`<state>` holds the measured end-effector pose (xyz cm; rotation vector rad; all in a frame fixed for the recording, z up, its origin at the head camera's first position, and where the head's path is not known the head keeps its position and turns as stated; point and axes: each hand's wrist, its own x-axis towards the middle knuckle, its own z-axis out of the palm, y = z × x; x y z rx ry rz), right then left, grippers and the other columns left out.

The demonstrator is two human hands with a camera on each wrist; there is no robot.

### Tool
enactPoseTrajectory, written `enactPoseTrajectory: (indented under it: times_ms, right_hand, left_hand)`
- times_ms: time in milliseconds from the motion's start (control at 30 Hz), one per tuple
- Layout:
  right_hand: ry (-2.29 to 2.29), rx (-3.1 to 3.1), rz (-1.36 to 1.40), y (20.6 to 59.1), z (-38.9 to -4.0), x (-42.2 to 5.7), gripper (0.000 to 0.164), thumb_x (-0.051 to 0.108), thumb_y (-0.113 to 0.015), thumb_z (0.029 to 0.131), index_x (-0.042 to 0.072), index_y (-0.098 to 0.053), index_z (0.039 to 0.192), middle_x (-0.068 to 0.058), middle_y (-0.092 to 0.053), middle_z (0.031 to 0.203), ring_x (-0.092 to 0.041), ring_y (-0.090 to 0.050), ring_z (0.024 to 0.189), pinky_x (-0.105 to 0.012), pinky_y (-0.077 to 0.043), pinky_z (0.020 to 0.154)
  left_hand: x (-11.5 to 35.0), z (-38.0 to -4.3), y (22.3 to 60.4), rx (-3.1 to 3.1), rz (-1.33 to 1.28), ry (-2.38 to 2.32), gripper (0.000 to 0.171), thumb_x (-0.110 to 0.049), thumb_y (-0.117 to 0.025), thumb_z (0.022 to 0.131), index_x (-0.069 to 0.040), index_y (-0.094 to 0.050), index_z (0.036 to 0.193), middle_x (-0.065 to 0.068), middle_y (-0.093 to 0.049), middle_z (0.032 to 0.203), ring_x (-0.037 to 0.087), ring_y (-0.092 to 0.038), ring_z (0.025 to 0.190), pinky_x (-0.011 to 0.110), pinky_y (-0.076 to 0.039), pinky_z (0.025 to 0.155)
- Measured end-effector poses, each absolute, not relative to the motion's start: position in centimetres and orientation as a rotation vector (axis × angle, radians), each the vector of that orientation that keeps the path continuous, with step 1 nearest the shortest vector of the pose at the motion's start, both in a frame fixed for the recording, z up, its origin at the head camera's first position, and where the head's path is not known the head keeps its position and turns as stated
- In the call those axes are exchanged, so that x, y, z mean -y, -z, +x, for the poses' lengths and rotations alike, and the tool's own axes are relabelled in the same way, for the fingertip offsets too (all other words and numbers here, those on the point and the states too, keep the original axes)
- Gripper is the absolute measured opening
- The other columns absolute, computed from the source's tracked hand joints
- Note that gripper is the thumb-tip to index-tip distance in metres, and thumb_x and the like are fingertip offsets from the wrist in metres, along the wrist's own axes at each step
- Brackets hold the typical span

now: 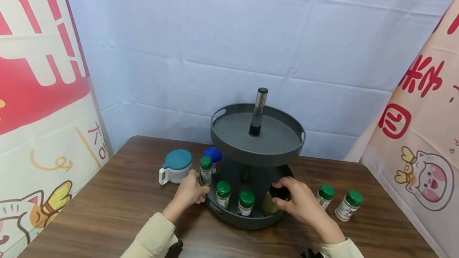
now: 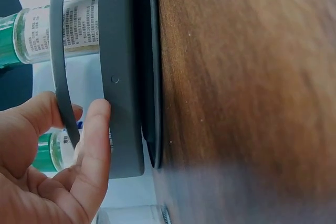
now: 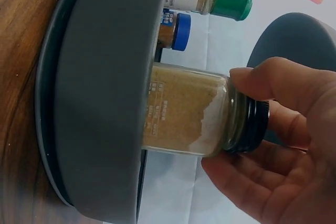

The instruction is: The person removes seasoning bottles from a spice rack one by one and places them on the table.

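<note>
A dark grey two-tier rack stands on the table, with a metal post through its upper tray (image 1: 233, 130). My left hand (image 1: 190, 190) pinches the left rim of the lower tray (image 1: 247, 223) by its handle slot; in the left wrist view the thumb is on the inner side. With thumb and fingers around its black lid, my right hand (image 1: 301, 202) holds a glass jar (image 3: 184, 111) of tan powder at the lower tray's right side. Green-capped spice bottles (image 1: 223, 195) and a blue-capped jar (image 1: 214, 156) stand on the lower tray too.
Left of the rack sits a white handled container (image 1: 175, 172) with a blue lid. Two green-capped bottles (image 1: 348, 206) stand on the table (image 1: 107, 206) to the right of my right hand. A pale cloth (image 1: 179, 51) hangs behind, with printed banners at both sides.
</note>
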<state>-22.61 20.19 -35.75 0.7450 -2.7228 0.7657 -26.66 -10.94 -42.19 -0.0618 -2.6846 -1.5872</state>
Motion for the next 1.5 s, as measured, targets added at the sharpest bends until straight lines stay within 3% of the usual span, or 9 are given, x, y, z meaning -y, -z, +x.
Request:
enactPoseTrajectory:
  times_ms: [233,600,1067,1267,1500]
  right_hand:
    - [-0.763,2.671,0.815,36.0,-22.6,-20.8,0.023,0.017,-0.076,0.078,0.016,-0.065,0.098,0.003,-0.061,0.098,-0.017,-0.060,0.084,-0.031,-0.047,0.064]
    - [-0.761,2.524,0.812,36.3,-22.4,-20.6,0.033,0.010,-0.077,0.074,0.012,-0.063,0.103,0.002,-0.059,0.098,-0.005,-0.049,0.066,-0.024,-0.040,0.053]
    - [-0.689,2.302,0.884,35.3,-21.9,-20.6,0.036,0.004,-0.079,0.068,0.011,-0.063,0.100,0.004,-0.060,0.097,-0.005,-0.050,0.065,-0.022,-0.042,0.052]
    - [-0.713,2.277,0.862,34.5,-21.5,-21.4,0.039,0.000,-0.079,0.066,0.008,-0.063,0.101,0.001,-0.061,0.101,-0.007,-0.056,0.072,-0.024,-0.048,0.056]
    - [-0.714,2.255,0.831,34.0,-21.3,-23.0,0.043,-0.005,-0.078,0.063,0.006,-0.063,0.101,0.001,-0.061,0.098,-0.009,-0.057,0.071,-0.016,-0.045,0.058]
  left_hand:
    - [10.8,-26.6,42.3,2.666,-0.077,1.622,0.048,0.002,-0.064,0.074,0.013,-0.040,0.114,0.006,-0.058,0.058,0.017,-0.057,0.042,0.032,-0.048,0.041]
    - [10.6,-26.6,42.4,2.646,-0.077,1.652,0.049,0.002,-0.065,0.075,0.012,-0.039,0.116,0.006,-0.059,0.059,0.017,-0.057,0.042,0.033,-0.048,0.041]
    - [10.4,-26.5,42.2,2.629,-0.087,1.670,0.045,0.003,-0.064,0.076,0.008,-0.038,0.113,0.005,-0.058,0.059,0.019,-0.057,0.044,0.031,-0.047,0.040]
    - [10.6,-26.4,42.2,2.633,-0.082,1.650,0.044,0.002,-0.064,0.076,0.008,-0.039,0.111,0.005,-0.058,0.058,0.019,-0.057,0.043,0.031,-0.047,0.040]
    - [10.8,-26.3,42.4,2.642,-0.087,1.645,0.044,0.002,-0.064,0.076,0.008,-0.038,0.111,0.005,-0.059,0.058,0.018,-0.057,0.043,0.032,-0.047,0.040]
